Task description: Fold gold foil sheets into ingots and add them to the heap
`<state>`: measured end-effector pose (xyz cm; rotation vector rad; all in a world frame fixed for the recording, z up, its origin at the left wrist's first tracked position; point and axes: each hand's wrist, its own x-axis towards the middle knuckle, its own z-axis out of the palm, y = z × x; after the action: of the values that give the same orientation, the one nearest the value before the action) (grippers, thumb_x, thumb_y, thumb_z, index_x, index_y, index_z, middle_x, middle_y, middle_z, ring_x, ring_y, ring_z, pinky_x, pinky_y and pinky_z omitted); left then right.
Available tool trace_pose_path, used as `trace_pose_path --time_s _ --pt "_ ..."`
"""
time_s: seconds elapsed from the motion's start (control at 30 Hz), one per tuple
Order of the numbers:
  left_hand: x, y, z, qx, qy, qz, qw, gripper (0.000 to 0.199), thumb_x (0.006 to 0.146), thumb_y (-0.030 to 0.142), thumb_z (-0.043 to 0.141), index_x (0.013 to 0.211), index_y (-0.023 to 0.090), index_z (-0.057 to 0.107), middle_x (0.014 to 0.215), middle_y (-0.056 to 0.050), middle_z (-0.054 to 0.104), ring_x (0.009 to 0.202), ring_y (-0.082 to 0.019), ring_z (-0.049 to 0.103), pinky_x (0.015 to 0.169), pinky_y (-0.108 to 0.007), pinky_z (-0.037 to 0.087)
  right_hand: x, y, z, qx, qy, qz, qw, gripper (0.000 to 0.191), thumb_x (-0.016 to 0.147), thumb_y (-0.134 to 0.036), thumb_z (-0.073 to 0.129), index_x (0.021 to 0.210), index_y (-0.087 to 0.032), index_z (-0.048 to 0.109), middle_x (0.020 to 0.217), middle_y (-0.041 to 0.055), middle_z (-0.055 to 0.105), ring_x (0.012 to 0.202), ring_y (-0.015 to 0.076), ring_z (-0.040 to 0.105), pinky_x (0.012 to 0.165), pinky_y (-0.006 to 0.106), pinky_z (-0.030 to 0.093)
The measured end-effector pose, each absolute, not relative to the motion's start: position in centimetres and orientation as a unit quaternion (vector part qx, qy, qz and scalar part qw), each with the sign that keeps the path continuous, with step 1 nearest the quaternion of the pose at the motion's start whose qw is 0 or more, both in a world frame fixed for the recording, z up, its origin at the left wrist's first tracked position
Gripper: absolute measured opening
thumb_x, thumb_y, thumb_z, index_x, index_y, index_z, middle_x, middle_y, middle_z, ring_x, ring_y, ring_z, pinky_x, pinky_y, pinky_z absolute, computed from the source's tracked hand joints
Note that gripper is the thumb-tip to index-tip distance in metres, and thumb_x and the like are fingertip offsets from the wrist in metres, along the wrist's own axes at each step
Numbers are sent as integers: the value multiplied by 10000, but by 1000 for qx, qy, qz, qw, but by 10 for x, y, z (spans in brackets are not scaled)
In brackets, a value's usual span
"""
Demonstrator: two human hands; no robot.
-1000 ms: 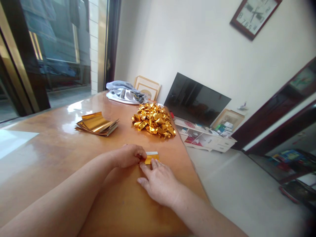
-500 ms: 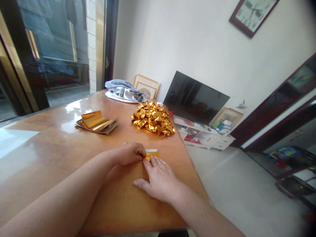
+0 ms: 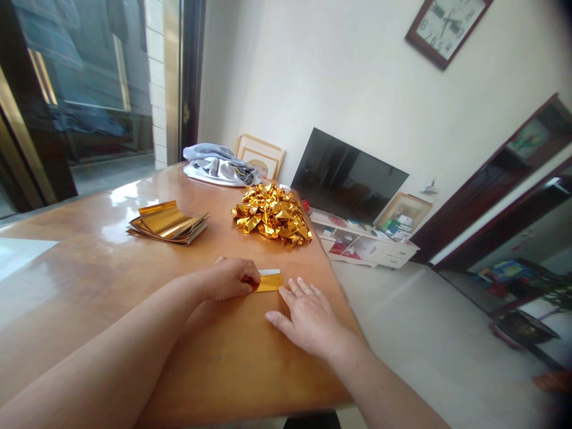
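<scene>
A small folded piece of gold paper (image 3: 269, 282) with a white strip along its far edge lies on the table (image 3: 250, 357). My left hand (image 3: 233, 279) pinches its left end, fingers closed. My right hand (image 3: 308, 313) rests on the tabletop at the paper's right end, its fingers extended and thumb apart. Beyond the hands is a heap of folded gold paper pieces (image 3: 273, 214). To the left lies a stack of gold paper sheets (image 3: 167, 223).
Folded grey-blue cloth (image 3: 221, 165) and picture frames (image 3: 260, 156) are at the table's far end. A white sheet (image 3: 22, 253) lies at the left. The table's right edge runs close to my right hand, with a television (image 3: 348, 176) beyond.
My right hand has slid right along the gold paper to its right end, uncovering more of it. My left hand still pinches the left end. The view has shifted slightly.
</scene>
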<state>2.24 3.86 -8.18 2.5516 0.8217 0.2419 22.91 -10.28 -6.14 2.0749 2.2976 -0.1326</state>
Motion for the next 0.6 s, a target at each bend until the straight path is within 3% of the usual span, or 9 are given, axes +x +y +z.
trace_pose_path --time_s 0.17,0.27,0.4,0.5,0.6 --pt "24 36 -79 926 304 78 208 228 766 169 556 884 277 717 1046 19 705 1013 -232 617 808 -322 379 240 -98 -60 672 740 -31 6 790 968 -705 313 1465 -130 529 1558 166 434 1479 334 338 1206 500 235" --pt "25 34 -77 930 298 74 203 237 763 161 538 868 281 712 1053 12 695 998 -231 614 806 -330 374 236 -89 -57 682 730 -10 -35 679 1025 -579 286 1447 -110 539 1523 174 483 1435 294 418 1193 460 282" --pt "25 33 -75 930 297 75 204 237 769 168 527 862 285 710 1053 13 686 971 -220 618 825 -343 372 223 -77 -60 643 763 -13 -65 535 1049 -400 296 1455 -133 520 1514 138 508 1421 238 440 1201 414 277" --pt "25 32 -75 928 299 78 207 249 776 164 519 878 285 711 1052 15 685 973 -217 620 835 -344 369 220 -73 -66 623 780 -32 -48 456 1042 -331 320 1370 -172 594 1475 112 556 1401 228 462 1202 431 254" --pt "24 33 -76 930 292 82 208 248 786 164 515 876 283 714 1054 14 686 979 -219 617 834 -340 367 226 -66 -68 616 785 -40 -48 392 1030 -297 352 1248 -211 666 1370 88 645 1290 221 560 1152 411 306"
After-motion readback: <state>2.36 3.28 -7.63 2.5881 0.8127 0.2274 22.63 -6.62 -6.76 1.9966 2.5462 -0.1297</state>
